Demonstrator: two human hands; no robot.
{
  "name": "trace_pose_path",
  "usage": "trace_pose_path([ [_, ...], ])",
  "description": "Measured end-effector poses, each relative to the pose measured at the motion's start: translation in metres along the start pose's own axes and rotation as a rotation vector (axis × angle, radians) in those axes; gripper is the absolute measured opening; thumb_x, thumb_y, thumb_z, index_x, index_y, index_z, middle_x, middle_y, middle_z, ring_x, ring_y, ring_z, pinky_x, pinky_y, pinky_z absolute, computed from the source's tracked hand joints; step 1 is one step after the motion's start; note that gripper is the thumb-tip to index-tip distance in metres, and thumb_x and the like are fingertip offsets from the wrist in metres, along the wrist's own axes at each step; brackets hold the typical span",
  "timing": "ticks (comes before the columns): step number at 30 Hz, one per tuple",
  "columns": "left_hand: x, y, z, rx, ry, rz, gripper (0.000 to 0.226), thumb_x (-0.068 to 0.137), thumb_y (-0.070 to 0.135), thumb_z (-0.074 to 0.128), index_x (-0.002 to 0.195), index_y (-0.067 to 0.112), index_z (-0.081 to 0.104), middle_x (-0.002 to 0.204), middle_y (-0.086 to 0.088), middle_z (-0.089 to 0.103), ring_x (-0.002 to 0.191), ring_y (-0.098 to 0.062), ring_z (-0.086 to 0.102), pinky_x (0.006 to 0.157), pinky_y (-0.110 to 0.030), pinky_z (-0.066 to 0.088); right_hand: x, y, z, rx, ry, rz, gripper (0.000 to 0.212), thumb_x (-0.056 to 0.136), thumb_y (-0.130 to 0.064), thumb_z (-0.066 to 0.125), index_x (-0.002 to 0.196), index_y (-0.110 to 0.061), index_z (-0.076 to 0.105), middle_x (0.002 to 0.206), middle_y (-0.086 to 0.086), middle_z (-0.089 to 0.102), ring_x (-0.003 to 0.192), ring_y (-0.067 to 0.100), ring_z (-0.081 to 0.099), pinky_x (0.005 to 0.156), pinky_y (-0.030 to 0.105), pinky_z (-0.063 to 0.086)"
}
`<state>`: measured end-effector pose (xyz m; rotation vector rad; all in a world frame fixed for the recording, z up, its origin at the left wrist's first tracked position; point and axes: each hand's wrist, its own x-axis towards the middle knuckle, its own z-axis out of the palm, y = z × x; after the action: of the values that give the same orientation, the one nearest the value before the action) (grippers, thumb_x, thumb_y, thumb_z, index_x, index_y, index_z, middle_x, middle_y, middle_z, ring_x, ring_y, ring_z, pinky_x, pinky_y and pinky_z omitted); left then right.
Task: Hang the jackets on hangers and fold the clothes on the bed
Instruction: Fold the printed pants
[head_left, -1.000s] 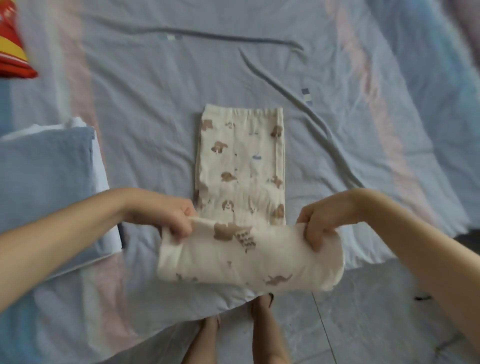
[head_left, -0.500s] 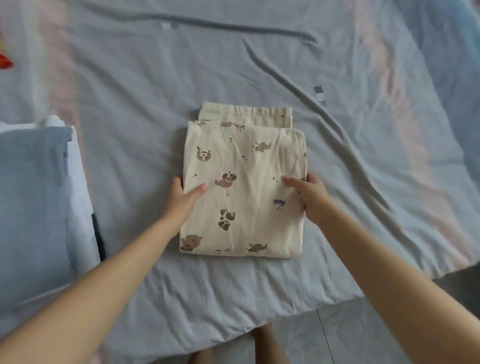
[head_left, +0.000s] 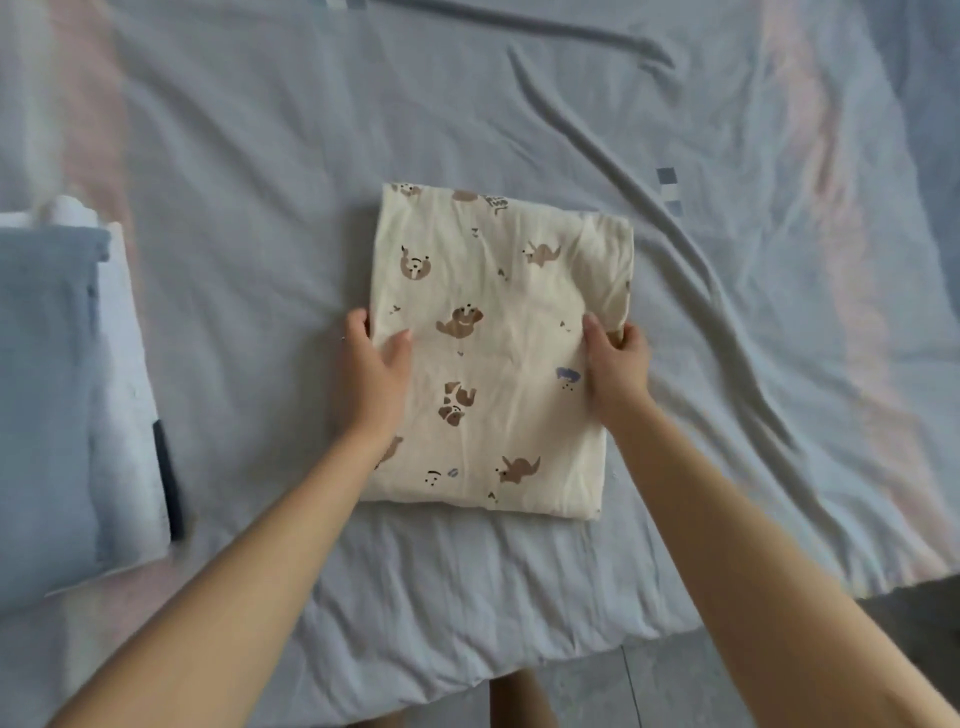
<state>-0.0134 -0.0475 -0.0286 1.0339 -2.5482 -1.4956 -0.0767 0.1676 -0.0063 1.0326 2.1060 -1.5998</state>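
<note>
- Presently, left hand (head_left: 376, 364) and right hand (head_left: 618, 364) reach forward, each pinching a side edge of the folded garment (head_left: 498, 364), thumb on top.
- Garment: soft cream cloth, lightly creased, rectangular, printed with brown animals.
- Location: flat on the wrinkled grey-blue bed sheet (head_left: 260, 208), near the bed's front edge; folded blue stack (head_left: 47, 389) at left edge.

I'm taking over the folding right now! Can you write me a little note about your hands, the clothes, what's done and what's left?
Left hand: grips the left edge of the dog-print cloth, thumb on top.
Right hand: grips its right edge likewise.
Cloth: folded into a rectangle, flat on the bed sheet.
Folded pile, blue on top: to its left.
Done: this piece looks folded.
Left: probably carry it to the pile; jackets and hangers are not in view.
</note>
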Motion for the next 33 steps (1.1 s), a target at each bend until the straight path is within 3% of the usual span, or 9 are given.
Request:
trace_pose_path([
  [2, -0.005, -0.001, 0.003, 0.175, 0.100, -0.014, 0.063, 0.081, 0.041, 0.069, 0.127, 0.007, 0.043, 0.128, -0.015, 0.046, 0.117, -0.031, 0.044, 0.096, -0.043, 0.040, -0.009, 0.003, 0.009, -0.163, 0.022, -0.066, 0.056, 0.086, -0.047, 0.062, 0.128, -0.016, 0.043, 0.125, 0.000, 0.045, 0.116, 0.018, 0.050, 0.092, 0.035, 0.045],
  [5, -0.008, -0.002, -0.003, 0.089, -0.074, -0.118, 0.078, 0.068, 0.055, 0.074, 0.123, 0.011, 0.040, 0.124, -0.008, 0.050, 0.115, -0.027, 0.049, 0.097, -0.043, 0.042, -0.021, 0.012, 0.002, -0.272, -0.087, -0.129, 0.082, 0.074, -0.049, 0.075, 0.139, -0.021, 0.034, 0.131, -0.006, 0.039, 0.113, 0.010, 0.042, 0.095, 0.032, 0.039],
  [8, -0.013, 0.000, -0.016, 0.011, -0.292, -0.286, 0.075, 0.072, 0.043, 0.078, 0.125, 0.007, 0.039, 0.119, -0.002, 0.050, 0.112, -0.021, 0.051, 0.094, -0.036, 0.043, -0.027, 0.014, -0.019, -0.082, -0.209, 0.022, 0.070, 0.073, -0.030, 0.081, 0.132, -0.018, 0.046, 0.123, -0.002, 0.060, 0.105, 0.015, 0.061, 0.088, 0.034, 0.052],
  [12, -0.026, 0.009, -0.049, -0.160, -0.301, -0.133, 0.043, 0.079, 0.023, 0.075, 0.107, 0.012, 0.045, 0.112, -0.001, 0.056, 0.104, -0.018, 0.054, 0.082, -0.029, 0.041, -0.063, 0.008, -0.026, -0.086, -0.299, -0.019, 0.050, 0.075, -0.025, 0.080, 0.119, -0.017, 0.059, 0.110, 0.003, 0.070, 0.095, 0.020, 0.069, 0.082, 0.039, 0.056],
  [20, -0.024, 0.030, -0.274, -0.261, 0.103, 0.108, 0.042, 0.070, 0.038, 0.071, 0.107, 0.026, 0.056, 0.102, 0.016, 0.065, 0.089, 0.008, 0.062, 0.077, -0.011, 0.047, -0.195, -0.067, 0.108, 0.082, -0.570, -0.268, 0.033, 0.081, -0.021, 0.073, 0.113, -0.023, 0.062, 0.103, -0.005, 0.072, 0.095, 0.014, 0.069, 0.077, 0.032, 0.057],
  [23, -0.024, 0.011, -0.360, -0.188, 0.333, 0.186, 0.024, 0.082, 0.016, 0.071, 0.097, 0.027, 0.056, 0.086, 0.019, 0.064, 0.075, 0.014, 0.059, 0.068, -0.007, 0.044, -0.240, -0.074, 0.190, 0.089, -0.763, -0.303, 0.037, 0.083, -0.022, 0.073, 0.118, -0.020, 0.060, 0.108, -0.004, 0.071, 0.099, 0.013, 0.068, 0.080, 0.032, 0.057],
  [26, -0.010, -0.049, -0.404, -0.059, 0.431, -0.019, 0.016, 0.090, 0.021, 0.064, 0.104, 0.022, 0.055, 0.097, 0.015, 0.066, 0.090, -0.005, 0.062, 0.077, -0.023, 0.047, -0.270, -0.045, 0.267, 0.026, -0.846, -0.215, 0.031, 0.083, -0.019, 0.073, 0.111, -0.023, 0.059, 0.102, -0.006, 0.070, 0.093, 0.011, 0.068, 0.077, 0.028, 0.057],
  [29, -0.002, -0.122, -0.408, 0.093, 0.237, -0.454, 0.064, 0.089, 0.046, 0.057, 0.138, 0.011, 0.037, 0.139, -0.011, 0.049, 0.124, -0.029, 0.049, 0.098, -0.037, 0.040, -0.282, -0.003, 0.317, -0.189, -0.761, -0.208, 0.039, 0.083, -0.022, 0.070, 0.116, -0.019, 0.050, 0.108, -0.004, 0.062, 0.102, 0.019, 0.061, 0.081, 0.031, 0.050],
  [33, 0.001, -0.153, -0.396, 0.077, 0.257, -0.416, 0.066, 0.089, 0.054, 0.053, 0.136, 0.010, 0.036, 0.142, -0.010, 0.045, 0.126, -0.031, 0.046, 0.101, -0.041, 0.037, -0.271, 0.008, 0.329, -0.270, -0.656, -0.300, 0.049, 0.086, -0.024, 0.067, 0.130, -0.017, 0.046, 0.109, -0.007, 0.057, 0.099, 0.013, 0.055, 0.084, 0.028, 0.044],
])
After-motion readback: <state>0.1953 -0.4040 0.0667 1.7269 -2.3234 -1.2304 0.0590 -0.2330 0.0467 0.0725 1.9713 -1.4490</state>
